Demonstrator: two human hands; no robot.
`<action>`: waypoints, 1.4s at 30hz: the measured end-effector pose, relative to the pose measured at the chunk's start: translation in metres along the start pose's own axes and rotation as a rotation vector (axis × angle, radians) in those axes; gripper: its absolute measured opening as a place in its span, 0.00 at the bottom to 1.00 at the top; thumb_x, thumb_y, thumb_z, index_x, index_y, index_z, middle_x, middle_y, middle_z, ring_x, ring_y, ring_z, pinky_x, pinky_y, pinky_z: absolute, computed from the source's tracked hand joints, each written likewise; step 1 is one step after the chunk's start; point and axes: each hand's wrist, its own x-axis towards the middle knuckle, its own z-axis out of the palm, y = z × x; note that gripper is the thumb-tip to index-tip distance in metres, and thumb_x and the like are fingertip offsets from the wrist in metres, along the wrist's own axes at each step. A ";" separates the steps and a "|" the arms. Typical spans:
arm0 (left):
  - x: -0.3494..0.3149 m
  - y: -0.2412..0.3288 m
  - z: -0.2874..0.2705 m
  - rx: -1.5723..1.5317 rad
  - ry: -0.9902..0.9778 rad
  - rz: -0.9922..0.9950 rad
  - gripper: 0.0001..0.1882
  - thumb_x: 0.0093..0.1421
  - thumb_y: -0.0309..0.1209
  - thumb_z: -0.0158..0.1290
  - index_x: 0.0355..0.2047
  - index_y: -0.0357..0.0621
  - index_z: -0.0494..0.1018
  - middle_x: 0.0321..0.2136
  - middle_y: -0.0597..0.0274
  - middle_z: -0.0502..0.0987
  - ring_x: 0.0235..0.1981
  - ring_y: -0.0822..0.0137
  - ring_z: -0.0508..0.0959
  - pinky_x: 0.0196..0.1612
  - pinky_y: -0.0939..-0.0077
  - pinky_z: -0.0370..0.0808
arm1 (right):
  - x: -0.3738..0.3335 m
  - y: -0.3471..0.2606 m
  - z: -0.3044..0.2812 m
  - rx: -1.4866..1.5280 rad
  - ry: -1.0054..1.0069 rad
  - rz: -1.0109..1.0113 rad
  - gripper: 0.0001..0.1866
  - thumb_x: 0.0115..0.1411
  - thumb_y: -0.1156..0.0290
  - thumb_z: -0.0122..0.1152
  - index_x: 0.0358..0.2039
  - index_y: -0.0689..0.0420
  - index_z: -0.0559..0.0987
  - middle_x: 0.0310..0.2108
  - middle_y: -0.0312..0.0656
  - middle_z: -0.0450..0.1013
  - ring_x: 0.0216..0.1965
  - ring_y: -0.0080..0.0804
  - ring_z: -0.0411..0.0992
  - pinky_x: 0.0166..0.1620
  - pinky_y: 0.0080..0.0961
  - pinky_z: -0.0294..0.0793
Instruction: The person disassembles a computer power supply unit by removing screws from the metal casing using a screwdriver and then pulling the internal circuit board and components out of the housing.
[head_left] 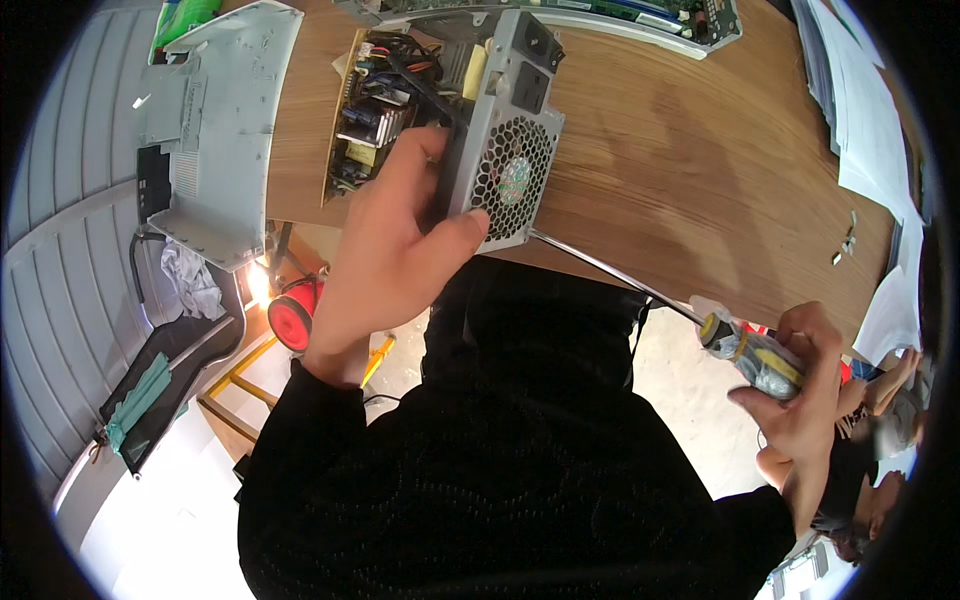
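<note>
An opened computer power supply [458,195] stands tilted at the near edge of the wooden table, its honeycomb vent and sockets facing right. Circuit board, wires and heat sinks [385,125] show on its left side. My left hand [395,240] grips its metal casing, thumb on the vent's lower corner and fingers on the inner side. My right hand [800,380] is closed around the handle of a long screwdriver [615,272], which is partly wrapped in clear plastic. Its shaft reaches left to the lower right corner of the casing; the tip's exact contact is hidden.
A pale metal panel [240,110] overhangs the table's left edge. At the back lies a metal case with a green circuit board [650,12]. Papers [880,150] line the right side, small scraps [848,240] near them. Another person [865,490] is at the lower right.
</note>
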 end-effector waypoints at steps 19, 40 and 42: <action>0.001 -0.007 0.003 -0.023 0.022 0.032 0.26 0.55 0.26 0.57 0.52 0.30 0.62 0.30 0.49 0.79 0.32 0.66 0.80 0.36 0.73 0.75 | 0.003 0.002 -0.014 -0.582 0.003 -0.751 0.25 0.42 0.75 0.71 0.44 0.57 0.76 0.34 0.52 0.72 0.25 0.38 0.74 0.22 0.25 0.69; -0.002 0.006 -0.007 -0.251 -0.055 -0.104 0.25 0.57 0.21 0.53 0.55 0.33 0.60 0.38 0.53 0.79 0.38 0.67 0.79 0.41 0.75 0.74 | 0.011 -0.003 -0.010 0.106 -0.176 0.186 0.26 0.37 0.68 0.78 0.38 0.67 0.80 0.28 0.46 0.78 0.29 0.30 0.78 0.35 0.23 0.73; 0.000 0.004 -0.017 -0.357 -0.083 -0.092 0.25 0.58 0.20 0.51 0.55 0.33 0.59 0.41 0.54 0.78 0.41 0.69 0.77 0.42 0.76 0.73 | 0.013 -0.002 -0.028 0.191 -0.115 0.152 0.28 0.40 0.64 0.78 0.39 0.68 0.79 0.30 0.43 0.78 0.32 0.27 0.76 0.38 0.23 0.73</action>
